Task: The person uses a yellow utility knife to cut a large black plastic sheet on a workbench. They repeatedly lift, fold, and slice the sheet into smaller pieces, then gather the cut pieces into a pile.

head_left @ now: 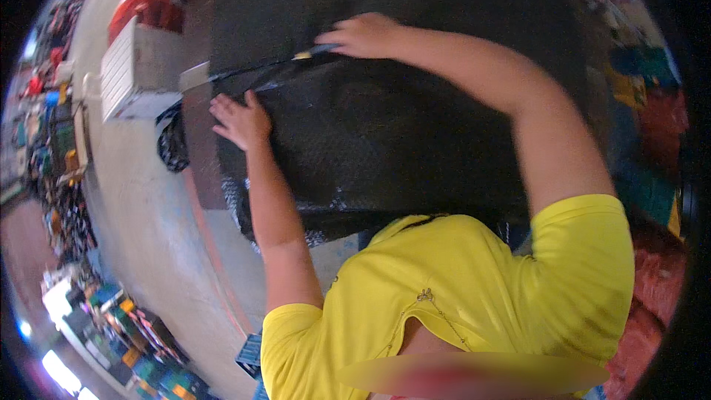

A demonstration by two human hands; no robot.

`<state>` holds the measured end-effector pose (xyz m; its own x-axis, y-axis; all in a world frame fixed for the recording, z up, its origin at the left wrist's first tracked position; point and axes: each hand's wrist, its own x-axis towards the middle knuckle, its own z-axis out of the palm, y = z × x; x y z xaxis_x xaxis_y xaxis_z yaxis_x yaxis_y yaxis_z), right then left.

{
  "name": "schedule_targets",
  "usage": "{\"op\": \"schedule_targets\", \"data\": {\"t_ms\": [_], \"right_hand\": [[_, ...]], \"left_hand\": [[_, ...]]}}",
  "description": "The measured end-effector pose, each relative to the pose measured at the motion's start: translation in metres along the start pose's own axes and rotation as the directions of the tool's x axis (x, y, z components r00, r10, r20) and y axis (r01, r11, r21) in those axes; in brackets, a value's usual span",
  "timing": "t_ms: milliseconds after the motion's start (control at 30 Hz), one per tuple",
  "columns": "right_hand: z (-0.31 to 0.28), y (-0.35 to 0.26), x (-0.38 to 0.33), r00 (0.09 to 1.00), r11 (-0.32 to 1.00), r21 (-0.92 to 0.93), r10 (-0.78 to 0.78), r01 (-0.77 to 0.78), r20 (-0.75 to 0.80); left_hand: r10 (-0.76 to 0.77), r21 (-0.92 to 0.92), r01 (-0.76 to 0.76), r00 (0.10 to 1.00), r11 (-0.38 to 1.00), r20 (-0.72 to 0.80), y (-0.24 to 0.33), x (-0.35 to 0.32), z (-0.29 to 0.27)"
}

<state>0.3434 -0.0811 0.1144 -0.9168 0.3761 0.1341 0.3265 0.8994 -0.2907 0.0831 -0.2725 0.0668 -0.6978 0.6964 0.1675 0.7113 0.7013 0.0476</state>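
While the left hand [243,120] lies fingers spread at left of centre, on the left side of the black sheet [400,126], the right hand [364,35] grips a slim dark tool [323,49], yellow end pointing left, top centre. Sheet fills mid-frame. White box [141,70] upper left.

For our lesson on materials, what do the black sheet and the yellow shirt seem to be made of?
The black sheet: probably plastic film, semi-glossy, since it wrinkles and throws bright glints along its near edge. The yellow shirt: likely fabric, matte, draping in soft folds.
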Motion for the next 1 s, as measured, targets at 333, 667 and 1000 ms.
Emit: {"op": "schedule_targets", "data": {"t_ms": [333, 667, 1000], "right_hand": [[-0.198, 0.077, -0.531, -0.47, -0.548, -0.522, 0.834, -0.653, -0.289], [-0.009, -0.127, -0.163, 0.32, 0.333, 0.434, 0.941, -0.837, -0.106], [0.101, -0.398, -0.385, -0.008, -0.053, 0.156, 0.962, -0.986, 0.273]], "left_hand": [[-0.067, 0.101, 0.045, 0.974, 0.994, 0.218, 0.028, 0.017, -0.028], [0.969, -0.296, -0.938, -0.221, -0.181, 0.109, 0.288, -0.026, -0.083], [0.927, -0.227, -0.965, -0.204, -0.136, 0.314, 0.298, -0.019, -0.054]]}}
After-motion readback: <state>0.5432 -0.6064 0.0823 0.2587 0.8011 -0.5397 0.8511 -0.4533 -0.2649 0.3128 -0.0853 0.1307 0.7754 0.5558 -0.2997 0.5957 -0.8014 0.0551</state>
